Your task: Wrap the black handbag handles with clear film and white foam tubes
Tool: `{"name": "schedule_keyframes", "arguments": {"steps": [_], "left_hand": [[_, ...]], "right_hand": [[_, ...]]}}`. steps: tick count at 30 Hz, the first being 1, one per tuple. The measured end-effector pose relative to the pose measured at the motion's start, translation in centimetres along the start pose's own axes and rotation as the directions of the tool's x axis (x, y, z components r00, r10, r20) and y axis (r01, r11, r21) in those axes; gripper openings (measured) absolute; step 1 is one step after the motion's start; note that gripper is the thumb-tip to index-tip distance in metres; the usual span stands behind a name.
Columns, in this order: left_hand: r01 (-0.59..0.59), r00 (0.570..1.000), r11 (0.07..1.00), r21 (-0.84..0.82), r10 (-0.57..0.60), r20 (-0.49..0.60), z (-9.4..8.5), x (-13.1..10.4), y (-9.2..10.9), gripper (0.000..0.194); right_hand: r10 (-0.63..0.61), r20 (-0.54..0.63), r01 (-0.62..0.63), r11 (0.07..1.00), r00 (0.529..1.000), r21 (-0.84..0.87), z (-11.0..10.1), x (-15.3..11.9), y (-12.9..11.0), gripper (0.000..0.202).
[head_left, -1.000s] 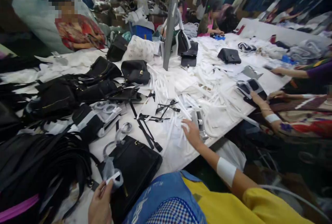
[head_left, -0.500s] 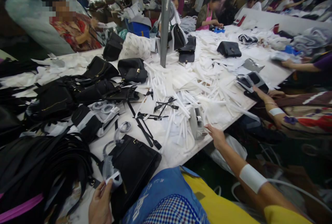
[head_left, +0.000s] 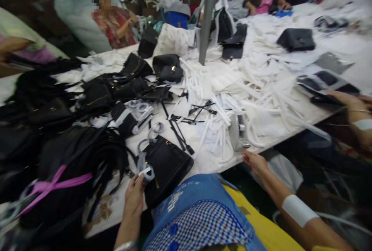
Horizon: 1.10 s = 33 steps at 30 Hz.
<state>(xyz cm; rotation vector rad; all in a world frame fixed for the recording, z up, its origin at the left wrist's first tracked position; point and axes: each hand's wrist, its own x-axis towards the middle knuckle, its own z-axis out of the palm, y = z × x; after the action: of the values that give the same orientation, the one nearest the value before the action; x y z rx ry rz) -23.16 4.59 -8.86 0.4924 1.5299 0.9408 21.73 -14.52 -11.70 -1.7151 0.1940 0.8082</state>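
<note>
The person's left hand [head_left: 134, 196] is nearest, its thumb and fingers pinched together on a narrow white strip [head_left: 144, 171] at the wrapped, looped handle of a flat, rectangular black bag with gold-coloured fittings [head_left: 168, 163]; that forearm rises steeply from the lower edge, with the back of the hand toward the camera. The black bag lies tilted on the white-covered table [head_left: 116, 206], close to the person's blue apron with a checked panel [head_left: 200, 220], and a loop of clear wrapping [head_left: 157, 127] lies by its far corner. To the left, a thick bundle of long black straps [head_left: 78, 154] is crossed by a bright pink ribbon [head_left: 55, 185]. The right hand [head_left: 256, 162] is at the table's near edge, its forearm, banded with a pale cuff [head_left: 299, 209], slanting in from the lower right; the fingers are drawn closely together, tips at the near end of a grey tape dispenser [head_left: 235, 132], though whether they grip anything cannot be told. Past the bag lie thin black straps with small buckles [head_left: 182, 142], with many loose white strips [head_left: 221, 121] beside them. Farther off, a rounded black bag with a gold clasp [head_left: 167, 73] sits left of an upright grey metal post [head_left: 207, 22], and a co-worker in a red patterned top [head_left: 113, 28] is beyond the table.
</note>
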Motion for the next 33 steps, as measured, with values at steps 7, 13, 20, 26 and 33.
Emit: {"name": "schedule_keyframes", "arguments": {"steps": [7,13,20,26,33], "left_hand": [[-0.076,0.995,0.993,-0.096,0.081,0.052,0.0,-0.4,0.6,0.043],[-0.09,0.996,0.996,-0.012,0.09,0.018,0.1,-1.0,0.5,0.053],[-0.189,0.981,0.982,0.018,0.188,0.049,-0.2,-1.1,1.1,0.043],[-0.168,0.983,0.986,-0.017,0.169,0.077,-0.8,-0.7,1.4,0.045],[-0.171,0.977,0.985,0.02,0.167,0.13,-0.8,-1.1,2.0,0.042]], "right_hand": [[0.113,0.544,0.131,0.911,0.832,-0.39,8.7,-5.8,-0.4,0.03],[0.173,0.964,0.516,0.818,0.201,-0.254,24.5,-15.4,-1.4,0.04],[0.237,0.97,0.67,0.71,0.061,-0.216,32.4,-17.5,3.3,0.036],[0.329,0.937,0.675,0.666,0.116,-0.318,33.5,-17.5,4.7,0.037],[0.38,0.924,0.611,0.721,0.048,-0.328,33.5,-17.2,4.9,0.029]]}}
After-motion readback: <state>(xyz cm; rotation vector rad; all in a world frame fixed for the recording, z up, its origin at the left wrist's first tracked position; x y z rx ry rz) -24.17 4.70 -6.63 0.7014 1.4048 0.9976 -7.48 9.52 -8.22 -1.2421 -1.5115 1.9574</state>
